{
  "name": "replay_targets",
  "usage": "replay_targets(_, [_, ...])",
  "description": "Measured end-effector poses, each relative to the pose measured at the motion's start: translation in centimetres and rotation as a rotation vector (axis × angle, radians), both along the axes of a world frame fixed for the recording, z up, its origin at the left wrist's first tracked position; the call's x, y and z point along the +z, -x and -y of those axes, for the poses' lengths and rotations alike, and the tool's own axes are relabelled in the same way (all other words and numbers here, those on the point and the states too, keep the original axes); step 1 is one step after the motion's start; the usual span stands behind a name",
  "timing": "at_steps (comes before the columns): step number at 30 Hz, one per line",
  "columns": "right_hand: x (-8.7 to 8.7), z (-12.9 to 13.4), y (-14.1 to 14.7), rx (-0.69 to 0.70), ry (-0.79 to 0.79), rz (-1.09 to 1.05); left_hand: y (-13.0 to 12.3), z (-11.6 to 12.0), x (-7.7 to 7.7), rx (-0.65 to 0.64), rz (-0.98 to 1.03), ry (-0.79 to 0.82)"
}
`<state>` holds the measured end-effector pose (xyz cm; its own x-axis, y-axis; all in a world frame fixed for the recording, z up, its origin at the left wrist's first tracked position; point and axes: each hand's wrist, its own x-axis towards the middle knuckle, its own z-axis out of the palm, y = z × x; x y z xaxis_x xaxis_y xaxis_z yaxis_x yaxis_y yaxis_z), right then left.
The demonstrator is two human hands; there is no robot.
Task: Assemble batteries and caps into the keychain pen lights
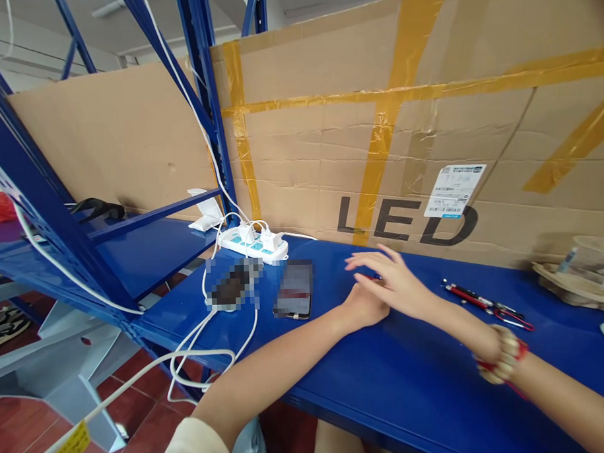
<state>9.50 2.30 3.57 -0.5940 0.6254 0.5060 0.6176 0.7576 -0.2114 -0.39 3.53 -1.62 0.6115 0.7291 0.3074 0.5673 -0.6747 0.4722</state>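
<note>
The phone lay flat on the blue desk, at 9 o'clock from the hands and just beyond the left forearm. The left hand rested low, its fingers mostly hidden, so whether they were clamped on anything could not be told; a dark sliver between the hands was too small to name. The right hand was poised over it, fingers loosely apart.

The likeliest trouble, in my judgement, was a snag: white cables looped at 8 o'clock, close to the left forearm, and an elbow swept outward could have dragged them and the blurred device among them. The same forearm, sliding forward, might have nudged the phone towards the power strip at 10 o'clock. A wide right swing could have scattered the pens at 3 o'clock.

The cardboard sheet walled off 12 o'clock, leaving little depth there. The desk's front edge ran beneath the arms at 6 o'clock, with nothing visible to stop a rolling item. The roomiest bare stretch spread from 4 to 5 o'clock, under and beside the right forearm.
</note>
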Motion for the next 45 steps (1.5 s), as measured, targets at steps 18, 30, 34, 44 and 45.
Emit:
replay_targets(18, [-4.9, 1.6, -7.9, -0.390, 0.385, -0.536, -0.1, 0.4, 0.4, 0.001, -0.041, -0.110])
replay_targets(30, [-3.9, 2.1, -7.8, -0.285, 0.591, -0.692, 0.1, 1.0, 0.7, -0.085, -0.089, -0.224])
replay_targets(34, [-4.0, 2.1, -7.9, -0.297, 0.688, -0.708, 0.3, 1.2, 0.8, -0.103, -0.092, -0.185])
replay_targets(44, [-3.5, 2.5, -8.1, -0.306, 0.849, -0.638, 0.3, 2.9, 1.6, -0.154, -0.007, -0.007])
replay_targets(45, [-3.4, 2.6, -8.1, -0.297, 0.875, -0.635, 0.3, 3.0, 1.5, -0.158, -0.002, -0.014])
